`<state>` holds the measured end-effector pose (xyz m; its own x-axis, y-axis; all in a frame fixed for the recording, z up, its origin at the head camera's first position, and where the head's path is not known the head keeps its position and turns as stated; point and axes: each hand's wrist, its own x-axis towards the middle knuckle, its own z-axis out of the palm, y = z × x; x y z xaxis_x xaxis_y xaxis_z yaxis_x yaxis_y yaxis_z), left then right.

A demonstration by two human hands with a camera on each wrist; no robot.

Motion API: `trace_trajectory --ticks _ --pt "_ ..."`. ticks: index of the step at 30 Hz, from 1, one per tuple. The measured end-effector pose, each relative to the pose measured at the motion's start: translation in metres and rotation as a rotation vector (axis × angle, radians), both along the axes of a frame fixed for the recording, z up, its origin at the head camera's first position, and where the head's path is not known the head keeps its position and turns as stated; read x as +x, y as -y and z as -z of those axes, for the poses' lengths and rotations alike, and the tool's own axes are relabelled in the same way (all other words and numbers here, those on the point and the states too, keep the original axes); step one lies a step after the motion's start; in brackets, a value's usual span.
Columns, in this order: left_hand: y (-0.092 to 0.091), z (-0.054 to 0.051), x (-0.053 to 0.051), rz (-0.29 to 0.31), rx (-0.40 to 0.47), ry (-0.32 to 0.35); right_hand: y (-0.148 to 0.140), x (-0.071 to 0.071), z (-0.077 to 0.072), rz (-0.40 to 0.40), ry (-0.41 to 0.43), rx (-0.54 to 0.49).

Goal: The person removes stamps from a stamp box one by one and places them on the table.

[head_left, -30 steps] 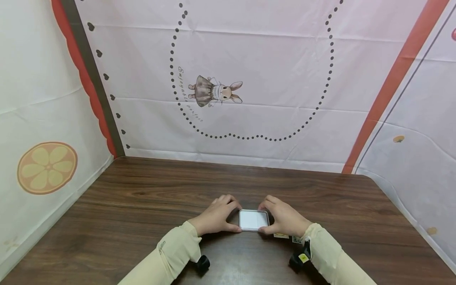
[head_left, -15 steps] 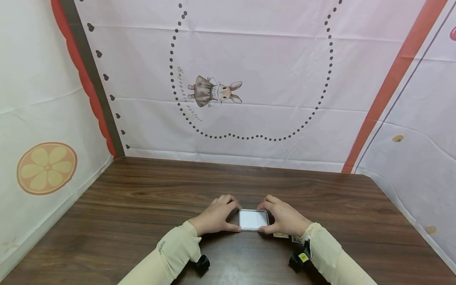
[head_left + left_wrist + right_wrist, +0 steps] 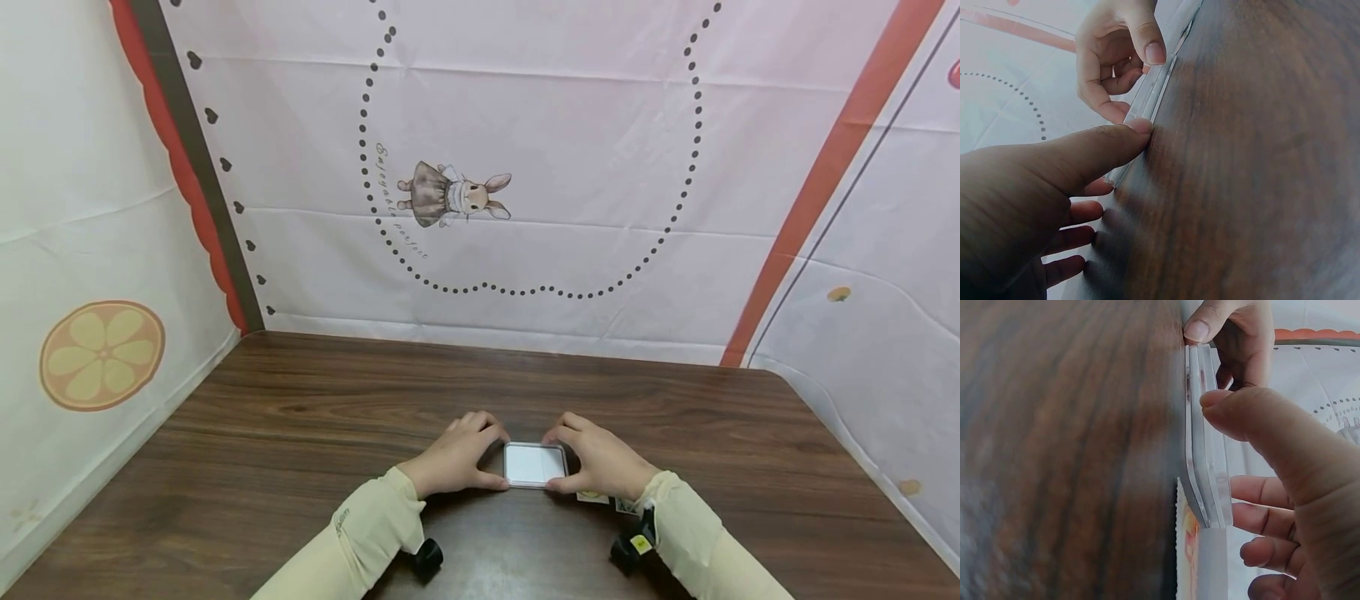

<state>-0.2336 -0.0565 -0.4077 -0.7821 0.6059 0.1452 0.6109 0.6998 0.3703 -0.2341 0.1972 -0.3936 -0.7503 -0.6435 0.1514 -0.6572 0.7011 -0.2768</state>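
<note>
A flat, clear-edged plastic case (image 3: 534, 464) with a white face lies on the table between both hands. My left hand (image 3: 459, 455) pinches its left end, thumb on the near edge and fingers at the far side. At the right end my right hand (image 3: 603, 458) grips it the same way. Seen edge-on in the right wrist view, the clear case (image 3: 1211, 456) shows stacked layers with a thin seam. In the left wrist view, the left thumb (image 3: 1125, 139) presses the edge of the case (image 3: 1149, 94). What is inside the case cannot be told.
Two small printed pieces of paper like stamps, one yellowish (image 3: 592, 497) and one dark (image 3: 626, 505), lie partly under the right hand. The nearer one has a serrated edge (image 3: 1184, 544). A brown wood-grain table (image 3: 315, 417) meets a printed cloth wall (image 3: 570, 167) behind.
</note>
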Motion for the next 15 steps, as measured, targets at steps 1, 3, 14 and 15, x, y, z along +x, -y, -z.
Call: trace_trajectory --ticks 1,3,14,15 --pt "0.0 -0.0002 0.0 0.0 0.0 -0.002 -0.0001 0.0 -0.0002 0.001 0.001 0.0" --pt "0.0 -0.0004 -0.0002 -0.001 0.0 -0.006 -0.0002 0.0001 -0.0006 0.002 -0.001 0.001" --pt "0.0006 0.0006 -0.0014 -0.001 -0.004 -0.016 -0.0001 0.0012 -0.0017 0.011 -0.015 0.014" --pt "0.0007 0.001 -0.0014 -0.002 -0.004 -0.015 -0.0001 0.0016 -0.0017 0.015 -0.013 0.016"
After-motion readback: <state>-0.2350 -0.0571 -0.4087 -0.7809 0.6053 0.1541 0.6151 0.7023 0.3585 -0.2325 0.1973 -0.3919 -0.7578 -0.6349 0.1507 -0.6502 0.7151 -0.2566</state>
